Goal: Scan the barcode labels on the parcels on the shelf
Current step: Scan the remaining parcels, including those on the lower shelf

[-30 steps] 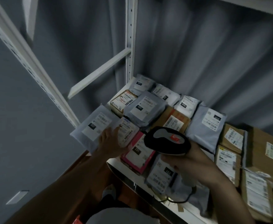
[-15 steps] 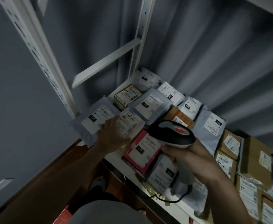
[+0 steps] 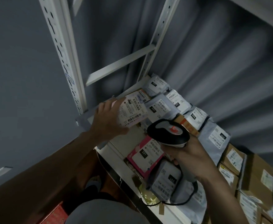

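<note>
My left hand (image 3: 107,121) grips a small labelled parcel (image 3: 132,111), lifted off the white shelf (image 3: 124,143) with its barcode label facing up. My right hand (image 3: 186,155) holds a black and grey barcode scanner (image 3: 168,132) by its handle, its head just right of and below the lifted parcel. Its cable (image 3: 181,202) loops down over the shelf front. On the shelf lie a pink parcel (image 3: 144,156) marked 231, a grey bag (image 3: 165,181) below it, and several grey bags (image 3: 160,107) further back.
Brown cardboard boxes (image 3: 232,159) with labels fill the shelf to the right. White perforated uprights (image 3: 64,55) and a cross brace (image 3: 119,65) stand at the shelf's left end. A grey curtain (image 3: 213,54) hangs behind. A red item (image 3: 55,214) lies low at left.
My left hand has lifted the small labelled parcel off the shelf's left end, baring the shelf there. The scanner stays beside it. The grey bag that lay at the far left has gone from view.
</note>
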